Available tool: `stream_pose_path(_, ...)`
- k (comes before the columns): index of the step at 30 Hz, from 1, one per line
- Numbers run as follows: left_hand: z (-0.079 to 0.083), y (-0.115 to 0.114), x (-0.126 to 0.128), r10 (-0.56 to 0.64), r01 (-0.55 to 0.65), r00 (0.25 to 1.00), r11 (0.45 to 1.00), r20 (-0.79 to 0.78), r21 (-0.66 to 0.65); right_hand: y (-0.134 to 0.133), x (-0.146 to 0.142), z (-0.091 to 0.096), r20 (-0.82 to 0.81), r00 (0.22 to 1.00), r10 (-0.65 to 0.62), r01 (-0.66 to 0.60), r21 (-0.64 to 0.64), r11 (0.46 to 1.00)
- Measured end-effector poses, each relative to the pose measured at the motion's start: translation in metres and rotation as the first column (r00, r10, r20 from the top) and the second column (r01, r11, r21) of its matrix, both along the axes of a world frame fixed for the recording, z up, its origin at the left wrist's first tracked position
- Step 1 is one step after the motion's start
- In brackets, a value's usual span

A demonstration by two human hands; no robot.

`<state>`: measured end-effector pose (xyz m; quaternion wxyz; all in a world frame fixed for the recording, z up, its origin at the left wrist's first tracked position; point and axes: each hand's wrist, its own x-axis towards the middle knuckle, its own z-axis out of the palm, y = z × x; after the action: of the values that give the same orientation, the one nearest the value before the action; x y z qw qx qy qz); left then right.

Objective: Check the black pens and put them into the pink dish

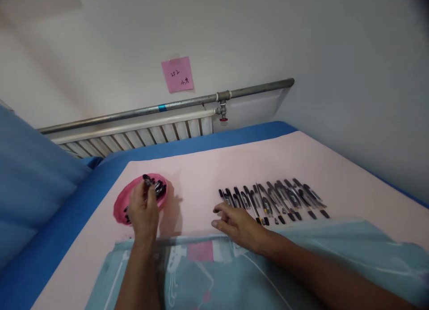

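Note:
At the left, my left hand reaches over a pink bowl. Its fingers are bent together around a small black piece that looks like a pen cap. More small black pieces like it lie in the bowl, partly covered by the hand. My right hand is just above the table, its thumb and index finger apart. A dark spot shows at the index fingertip; I cannot make out what it is. Beside this hand lies a row of several clear-barrelled pens with black ends, slightly blurred.
The pink tabletop cover lies over a blue surface. A teal patterned cloth is at the near edge. Behind stand a white radiator and a metal pipe. Blue fabric hangs at left; a pink note is on the wall.

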<state>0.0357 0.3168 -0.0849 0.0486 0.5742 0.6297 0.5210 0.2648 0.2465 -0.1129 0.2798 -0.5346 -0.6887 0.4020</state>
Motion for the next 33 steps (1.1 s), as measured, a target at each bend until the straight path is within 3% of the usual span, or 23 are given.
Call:
stream_pose_path(3,-0.002,0.007,-0.027,0.194,-0.232,0.905,0.971,-0.379,-0.056,-0.002,0.0,0.0,0.016,1.0,0.009,-0.009,-0.003,1.0)
stream_pose_path(6,-0.011,0.014,-0.042,0.174,-0.316,0.821,0.932,-0.544,-0.177,-0.002,0.0,-0.001,0.042,0.999,0.018,-0.019,0.022,1.0)
stream_pose_path(13,-0.03,0.025,-0.051,0.013,-0.282,0.783,0.899,-0.622,-0.336,-0.005,0.0,0.001,0.119,0.992,0.038,-0.049,0.089,0.995)
stream_pose_path(17,-0.022,0.021,-0.035,0.137,-0.295,0.761,0.943,-0.634,-0.151,-0.008,-0.001,0.007,0.21,0.974,0.083,-0.11,0.119,0.987)
stream_pose_path(19,-0.02,0.015,-0.015,0.125,-0.2,0.799,0.978,-0.588,-0.064,-0.01,-0.002,0.009,0.291,0.952,0.098,-0.146,0.15,0.978)
stream_pose_path(21,-0.023,0.009,0.013,-0.073,0.026,0.851,0.995,-0.52,-0.098,-0.011,-0.003,0.009,0.372,0.923,0.099,-0.179,0.188,0.966)
stream_pose_path(23,-0.029,0.002,0.043,-0.363,0.3,0.833,0.93,-0.417,-0.211,-0.011,-0.004,0.007,0.436,0.894,0.101,-0.213,0.216,0.953)
stream_pose_path(25,-0.037,-0.003,0.07,-0.566,0.488,0.742,0.824,-0.359,-0.289,-0.012,-0.005,0.006,0.479,0.869,0.121,-0.253,0.22,0.942)
stream_pose_path(28,-0.044,-0.005,0.097,-0.669,0.55,0.673,0.738,-0.316,-0.392,-0.012,-0.004,0.005,0.483,0.862,0.154,-0.292,0.224,0.93)
stream_pose_path(33,-0.043,0.0,0.112,-0.692,0.478,0.674,0.676,-0.259,-0.561,-0.012,-0.003,0.004,0.463,0.872,0.158,-0.292,0.234,0.927)
